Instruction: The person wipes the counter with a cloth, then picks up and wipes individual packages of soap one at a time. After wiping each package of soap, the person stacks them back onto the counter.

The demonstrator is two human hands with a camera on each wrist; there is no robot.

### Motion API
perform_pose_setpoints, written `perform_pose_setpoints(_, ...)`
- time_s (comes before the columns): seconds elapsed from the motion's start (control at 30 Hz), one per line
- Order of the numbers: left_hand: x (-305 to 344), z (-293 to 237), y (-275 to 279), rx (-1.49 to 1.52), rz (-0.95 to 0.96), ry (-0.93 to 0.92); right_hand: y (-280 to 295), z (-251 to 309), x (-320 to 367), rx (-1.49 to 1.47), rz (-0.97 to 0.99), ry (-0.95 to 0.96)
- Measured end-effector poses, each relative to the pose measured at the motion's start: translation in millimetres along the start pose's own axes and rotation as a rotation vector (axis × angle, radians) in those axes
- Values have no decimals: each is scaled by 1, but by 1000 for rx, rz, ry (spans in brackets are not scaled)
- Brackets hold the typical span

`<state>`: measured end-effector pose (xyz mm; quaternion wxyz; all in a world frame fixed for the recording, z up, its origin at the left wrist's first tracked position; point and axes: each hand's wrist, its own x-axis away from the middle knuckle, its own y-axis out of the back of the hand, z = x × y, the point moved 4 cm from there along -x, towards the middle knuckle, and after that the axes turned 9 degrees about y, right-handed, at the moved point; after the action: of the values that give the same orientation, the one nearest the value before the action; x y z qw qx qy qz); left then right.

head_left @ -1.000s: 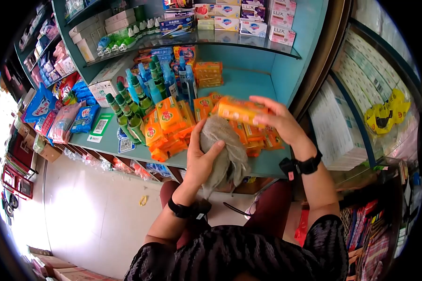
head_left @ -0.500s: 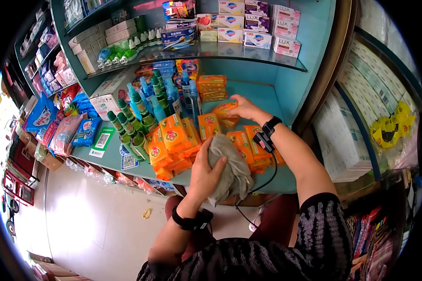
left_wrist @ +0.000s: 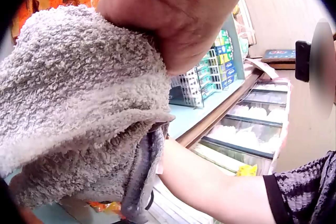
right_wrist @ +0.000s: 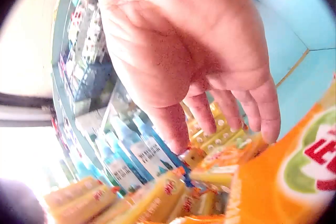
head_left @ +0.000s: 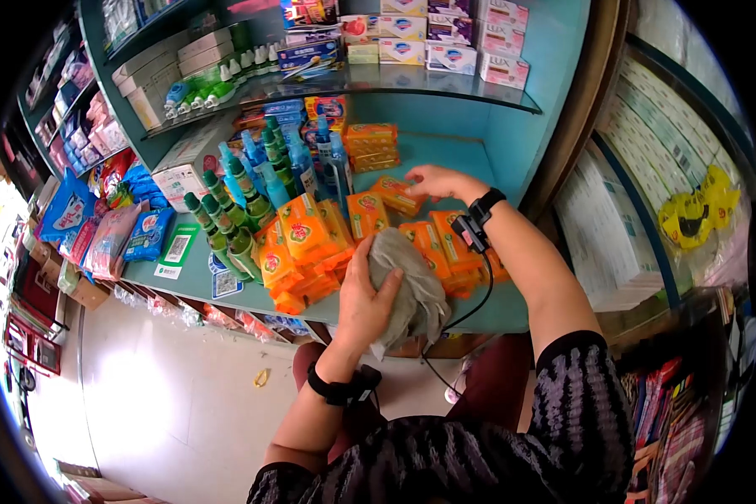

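Note:
My left hand grips a grey terry cloth by its left side, thumb over the front; the cloth's rough pile fills much of the left wrist view. Farther back, my right hand hangs over an orange soap pack lying on the counter. In the right wrist view its palm is bare, and the loosely bent fingers point down beside the pack's end. More orange soap packs are heaped left of the cloth, and others lie under my right forearm.
Green bottles and blue spray bottles stand left of the packs. Stacked yellow-orange packs sit behind. A glass shelf with boxed soaps overhangs the counter. A cable hangs from my right wrist.
My right hand carried an orange soap pack from above the cloth to the back of the counter. The pack now lies there, and the fingers have loosened from it. My left hand keeps the cloth.

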<state>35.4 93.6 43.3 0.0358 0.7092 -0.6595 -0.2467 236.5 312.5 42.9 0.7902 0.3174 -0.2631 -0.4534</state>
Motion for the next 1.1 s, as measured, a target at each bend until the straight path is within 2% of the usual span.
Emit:
perform_pose_setpoints(0.13,0,0,0,70,17,14,30,7,64,-214,-134,62)
perform_pose_setpoints(0.17,1,1,0,81,10,5,36,9,89,-196,-157,23)
perform_pose_setpoints(0.27,2,4,-3,44,-25,-40,40,-49,125,14,-212,59)
perform_pose_setpoints(0.37,6,-1,-4,3,-46,-65,25,-90,169,317,-332,-212)
perform_pose_setpoints(0.4,7,-3,-5,-9,-53,-73,20,-85,181,290,-358,-292)
perform_pose_setpoints(0.47,8,-2,-7,5,-51,-72,3,-120,181,201,-264,-378)
perform_pose_setpoints(0.57,9,0,-7,22,-42,-65,-7,-143,181,182,-461,-295)
perform_pose_setpoints(0.7,12,3,-5,70,-36,-41,2,-146,183,200,-540,-337)
perform_pose_setpoints(0.8,14,1,-5,105,-42,-32,-2,-160,179,13,-423,-341)
perform_pose_setpoints(0.83,14,1,-5,113,-40,-30,-3,-140,188,-57,-476,-315)
perform_pose_setpoints(0.93,17,0,-6,38,-77,-77,-2,-143,194,-108,-492,-378)
perform_pose_setpoints(1.0,17,0,-5,78,-64,-75,-3,-179,189,-51,-601,-235)
perform_pose_setpoints(1.03,17,-1,-4,92,-53,-55,-2,-164,200,118,-749,-121)
perform_pose_setpoints(1.1,16,3,-4,95,-67,-61,0,-148,212,-302,-682,-203)
